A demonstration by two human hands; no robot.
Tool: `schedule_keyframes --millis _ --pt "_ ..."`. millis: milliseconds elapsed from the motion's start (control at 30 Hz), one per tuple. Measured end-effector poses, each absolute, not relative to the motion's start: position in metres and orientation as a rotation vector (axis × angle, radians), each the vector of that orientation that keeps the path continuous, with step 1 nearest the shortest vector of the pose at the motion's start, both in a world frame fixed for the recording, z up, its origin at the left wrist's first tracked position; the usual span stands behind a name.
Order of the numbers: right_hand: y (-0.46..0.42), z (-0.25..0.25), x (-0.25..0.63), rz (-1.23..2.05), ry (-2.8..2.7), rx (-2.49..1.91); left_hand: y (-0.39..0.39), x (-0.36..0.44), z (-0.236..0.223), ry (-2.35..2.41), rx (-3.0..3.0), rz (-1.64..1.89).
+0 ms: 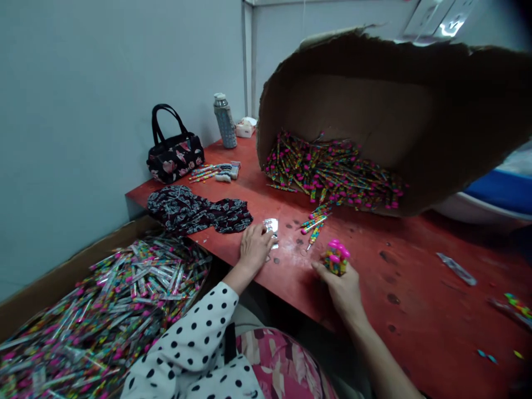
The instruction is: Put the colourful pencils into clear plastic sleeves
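Note:
My right hand (341,285) is closed round a bundle of colourful pencils (337,256), their pink ends pointing up, above the red table. My left hand (255,246) rests at the table's front edge, with its fingers curled onto a small shiny clear plastic sleeve (271,226). Between the hands and the box lie a few loose pencils (315,223), multicoloured with pink ends. More of the same pencils (332,172) are heaped inside a large cardboard box (353,100) tipped on its side, its opening towards me.
A deep carton at lower left holds many pencils in clear sleeves (137,299). On the red table (357,343) are a dark patterned cloth (199,210), a flowered handbag (177,158), a bottle (225,122), a tissue pack (246,127) and an empty-looking sleeve (457,269). Small coloured pieces (487,356) lie right.

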State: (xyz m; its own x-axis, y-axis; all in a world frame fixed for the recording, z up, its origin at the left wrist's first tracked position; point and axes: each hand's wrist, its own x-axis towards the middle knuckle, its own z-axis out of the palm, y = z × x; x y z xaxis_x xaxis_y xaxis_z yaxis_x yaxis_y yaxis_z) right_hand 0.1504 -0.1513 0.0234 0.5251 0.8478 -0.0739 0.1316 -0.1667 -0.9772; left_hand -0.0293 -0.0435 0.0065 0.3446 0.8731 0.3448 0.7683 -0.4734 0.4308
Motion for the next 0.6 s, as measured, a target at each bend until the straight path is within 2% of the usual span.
schedule_keyframes --millis 167,367,500,600 --pt "-0.128 0.031 0.135 1.073 -0.774 -1.427 -0.042 -0.031 0.003 1.475 2.502 0.875" --pt "-0.093 0.04 0.121 1.363 -0.611 -1.296 -0.074 -0.029 0.011 1.09 2.563 1.095" --pt "-0.089 0.041 0.124 1.283 -0.574 -1.286 -0.088 -0.024 0.021 1.122 2.104 1.111" --pt "-0.091 0.043 0.126 1.302 -0.613 -1.282 -0.088 -0.021 0.028 1.104 1.713 0.998"
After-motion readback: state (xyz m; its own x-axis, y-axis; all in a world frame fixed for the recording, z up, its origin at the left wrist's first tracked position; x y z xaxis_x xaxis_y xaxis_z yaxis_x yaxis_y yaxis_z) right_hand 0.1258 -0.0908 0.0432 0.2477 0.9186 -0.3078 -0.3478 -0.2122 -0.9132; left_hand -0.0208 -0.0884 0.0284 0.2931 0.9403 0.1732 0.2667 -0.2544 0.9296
